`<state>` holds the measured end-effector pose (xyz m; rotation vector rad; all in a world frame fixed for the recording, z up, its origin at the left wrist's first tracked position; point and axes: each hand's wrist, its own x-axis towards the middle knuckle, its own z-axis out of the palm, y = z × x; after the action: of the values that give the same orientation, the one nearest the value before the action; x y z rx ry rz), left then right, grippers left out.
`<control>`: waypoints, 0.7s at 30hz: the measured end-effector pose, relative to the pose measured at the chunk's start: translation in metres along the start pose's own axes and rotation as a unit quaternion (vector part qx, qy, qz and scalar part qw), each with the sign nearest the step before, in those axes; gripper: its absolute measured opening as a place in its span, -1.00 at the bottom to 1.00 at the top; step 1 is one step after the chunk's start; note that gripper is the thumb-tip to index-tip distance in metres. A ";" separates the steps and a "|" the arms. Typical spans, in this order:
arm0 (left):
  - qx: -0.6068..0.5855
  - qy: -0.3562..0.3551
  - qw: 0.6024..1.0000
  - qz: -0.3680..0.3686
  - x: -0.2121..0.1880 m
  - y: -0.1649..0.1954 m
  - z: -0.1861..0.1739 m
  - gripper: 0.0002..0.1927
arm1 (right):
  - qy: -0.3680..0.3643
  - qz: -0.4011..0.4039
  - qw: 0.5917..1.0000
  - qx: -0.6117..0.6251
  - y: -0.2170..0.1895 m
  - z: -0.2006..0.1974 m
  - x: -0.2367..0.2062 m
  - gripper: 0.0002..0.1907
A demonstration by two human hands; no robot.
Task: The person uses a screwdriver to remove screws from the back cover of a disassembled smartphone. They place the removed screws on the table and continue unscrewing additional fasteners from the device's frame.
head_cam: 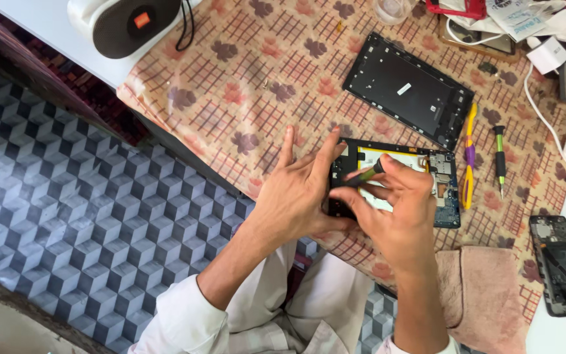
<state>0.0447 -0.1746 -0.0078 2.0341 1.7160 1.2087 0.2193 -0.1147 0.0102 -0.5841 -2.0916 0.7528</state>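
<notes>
An opened tablet body (441, 187) with its circuit board and yellow-edged battery showing lies on a leaf-patterned tablecloth (244, 85). My left hand (299, 193) rests on the tablet's left edge, fingers spread and pointing away from me. My right hand (394, 210) is over the tablet's middle and pinches a small dark-handled screwdriver (365, 176) between thumb and fingers, its tip toward the board. Much of the tablet is hidden under both hands.
A detached black tablet back panel (407, 88) lies beyond. To the right lie a yellow and purple pry tool (469, 157), a green and black screwdriver (500, 157), an opened phone (557, 265) and a pink cloth (486, 295). A white speaker (126, 23) sits far left; patterned floor lies at left.
</notes>
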 end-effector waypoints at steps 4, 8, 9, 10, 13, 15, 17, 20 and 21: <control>-0.044 -0.060 0.997 -0.030 -0.001 0.001 -0.013 0.40 | -0.021 0.004 0.990 0.136 0.004 0.001 -0.003 -0.33; -0.087 -0.037 0.995 0.031 0.000 -0.003 -0.025 0.33 | 0.038 0.007 0.997 0.070 0.003 0.001 -0.002 -0.21; -0.104 -0.056 0.993 0.019 0.001 -0.004 -0.026 0.35 | 0.048 -0.001 0.997 0.056 0.002 0.000 -0.003 -0.19; -0.122 -0.074 0.990 0.008 0.001 -0.005 -0.028 0.36 | 0.040 0.038 0.993 0.102 0.001 -0.001 -0.005 -0.24; -0.121 -0.068 0.990 0.015 0.001 -0.004 -0.028 0.31 | 0.029 0.088 0.982 0.167 -0.001 -0.007 -0.012 -0.34; -0.133 -0.076 0.988 0.003 0.000 -0.003 -0.028 0.30 | 0.049 0.033 0.991 0.118 0.000 -0.007 -0.017 -0.33; -0.140 -0.076 0.987 0.003 -0.001 -0.002 -0.029 0.29 | 0.069 0.015 0.997 0.012 0.001 -0.006 -0.019 -0.22; -0.148 -0.085 0.985 -0.002 0.000 -0.002 -0.031 0.28 | 0.042 0.050 0.993 0.099 -0.002 -0.006 -0.017 -0.24; -0.159 -0.105 0.981 -0.025 -0.001 -0.001 -0.032 0.26 | 0.019 0.077 0.983 0.168 -0.006 -0.006 -0.017 -0.28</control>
<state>0.0218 -0.1856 0.0118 1.8431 1.3703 1.1239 0.2325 -0.1282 0.0081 -0.5698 -1.8428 1.1463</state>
